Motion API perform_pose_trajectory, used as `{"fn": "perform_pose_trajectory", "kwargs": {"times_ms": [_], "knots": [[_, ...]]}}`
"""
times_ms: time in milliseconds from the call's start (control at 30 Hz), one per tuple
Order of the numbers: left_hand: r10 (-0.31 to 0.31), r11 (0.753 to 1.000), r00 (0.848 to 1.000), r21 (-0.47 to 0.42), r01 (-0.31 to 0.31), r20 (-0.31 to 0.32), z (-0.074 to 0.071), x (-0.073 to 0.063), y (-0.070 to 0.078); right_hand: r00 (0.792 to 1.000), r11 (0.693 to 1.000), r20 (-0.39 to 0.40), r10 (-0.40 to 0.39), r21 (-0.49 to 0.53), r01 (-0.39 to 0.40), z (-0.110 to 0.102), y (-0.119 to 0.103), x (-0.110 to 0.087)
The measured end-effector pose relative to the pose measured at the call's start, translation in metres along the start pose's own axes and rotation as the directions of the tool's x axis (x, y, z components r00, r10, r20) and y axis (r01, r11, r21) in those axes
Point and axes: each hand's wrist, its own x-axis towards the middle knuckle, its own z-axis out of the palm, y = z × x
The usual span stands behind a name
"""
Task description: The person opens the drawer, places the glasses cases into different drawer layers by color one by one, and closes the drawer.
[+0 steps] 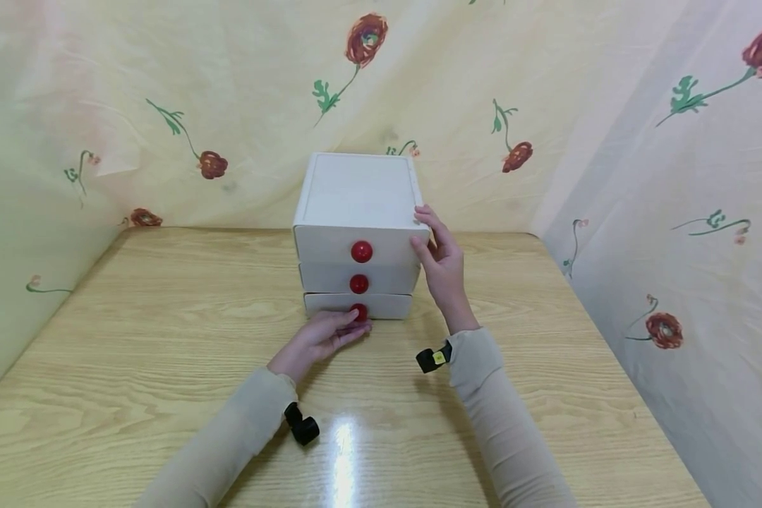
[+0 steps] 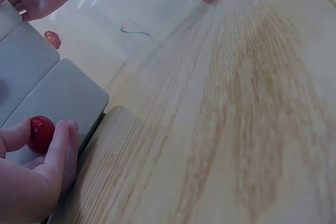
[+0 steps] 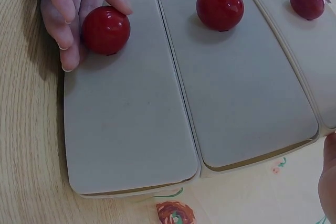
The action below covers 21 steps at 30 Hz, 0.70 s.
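A small white drawer cabinet (image 1: 363, 190) stands on the table, its three drawers stacked and each bearing a round red knob. My left hand (image 1: 324, 335) is at the lowest drawer (image 3: 131, 114), its thumb and fingers on either side of the bottom knob (image 2: 42, 134), pinching it. That drawer's front looks nearly flush with the one above. Higher up, my right hand (image 1: 444, 271) grips the cabinet's upper right front corner, with fingertips over the top edge and thumb against the front. The middle knob (image 3: 220, 8) and the top knob (image 1: 362, 251) are untouched.
The cabinet rests on a light wood-grain table (image 1: 165, 317) near its back edge. Behind it and along the sides hangs a pale cloth (image 1: 260, 85) printed with red flowers. Black wrist cameras (image 1: 303, 427) sit on both sleeves.
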Motion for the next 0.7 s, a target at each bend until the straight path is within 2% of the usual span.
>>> {"fn": "perform_pose_trajectory", "kwargs": {"times_ms": [367, 700], "knots": [[-0.006, 1.000, 1.000, -0.022, 0.006, -0.014, 0.0005, 0.0008, -0.0003, 1.000, 1.000, 0.003, 0.012, -0.008, -0.012, 0.0002, -0.0001, 0.0004], [0.018, 1.000, 1.000, 0.013, -0.018, -0.004, 0.0030, -0.0003, -0.0013, 1.000, 1.000, 0.002, 0.004, -0.010, -0.004, 0.0001, -0.0006, 0.0008]]}}
